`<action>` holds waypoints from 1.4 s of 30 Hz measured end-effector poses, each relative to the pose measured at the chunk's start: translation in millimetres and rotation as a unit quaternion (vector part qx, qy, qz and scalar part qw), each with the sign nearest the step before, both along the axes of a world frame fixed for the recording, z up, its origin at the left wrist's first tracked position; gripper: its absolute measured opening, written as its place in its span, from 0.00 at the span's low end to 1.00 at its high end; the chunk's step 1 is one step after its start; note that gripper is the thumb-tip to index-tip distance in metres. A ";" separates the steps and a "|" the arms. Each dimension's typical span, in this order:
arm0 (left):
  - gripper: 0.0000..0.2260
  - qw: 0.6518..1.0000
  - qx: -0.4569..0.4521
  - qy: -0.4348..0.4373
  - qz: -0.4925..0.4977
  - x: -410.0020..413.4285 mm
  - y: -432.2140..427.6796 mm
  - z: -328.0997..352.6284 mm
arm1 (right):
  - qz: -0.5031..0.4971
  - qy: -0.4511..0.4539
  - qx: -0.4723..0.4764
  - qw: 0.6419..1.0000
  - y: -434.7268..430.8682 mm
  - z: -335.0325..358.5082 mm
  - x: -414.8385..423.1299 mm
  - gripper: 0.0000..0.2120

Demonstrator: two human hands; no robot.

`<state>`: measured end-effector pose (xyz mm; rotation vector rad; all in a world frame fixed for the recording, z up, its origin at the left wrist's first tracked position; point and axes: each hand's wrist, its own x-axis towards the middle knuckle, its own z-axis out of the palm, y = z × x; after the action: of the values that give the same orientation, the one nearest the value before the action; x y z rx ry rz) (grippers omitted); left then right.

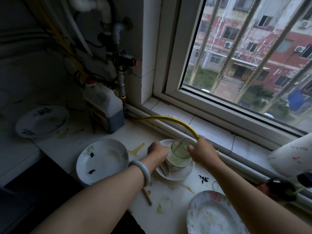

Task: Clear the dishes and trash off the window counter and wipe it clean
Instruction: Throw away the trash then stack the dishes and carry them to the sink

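I have both hands on the stack (pixel 175 164) in the middle of the worktop (pixel 168 196): my left hand (pixel 157 152) is closed on its rim, my right hand (pixel 201 151) wraps the glass (pixel 179 152) on top, probably to steady it for lifting. Dirty plates (pixel 101 161) lie around it. The white tiles show yellow smears under a barred window (pixel 253 56).

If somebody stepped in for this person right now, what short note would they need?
Left hand grips the rim of the stacked plate and bowl; right hand holds the glass sitting in that stack.
Chopsticks lie in the stack; another stick lies on the counter.
Three dirty plates remain: far left, middle, near right.
Nothing cleared yet; spills and dark scraps unwiped.
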<state>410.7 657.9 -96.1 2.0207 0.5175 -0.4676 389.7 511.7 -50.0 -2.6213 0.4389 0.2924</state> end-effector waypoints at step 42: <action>0.09 0.930 -0.280 -0.022 0.237 -26.5 320.6 11.4 | 0.204 -0.008 -0.145 0.968 208.5 -51.2 -12.6 0.06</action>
<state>384.2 978.5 -84.6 1.2984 0.7257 -0.2325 377.1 720.2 -101.2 -2.9878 -0.0803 0.3603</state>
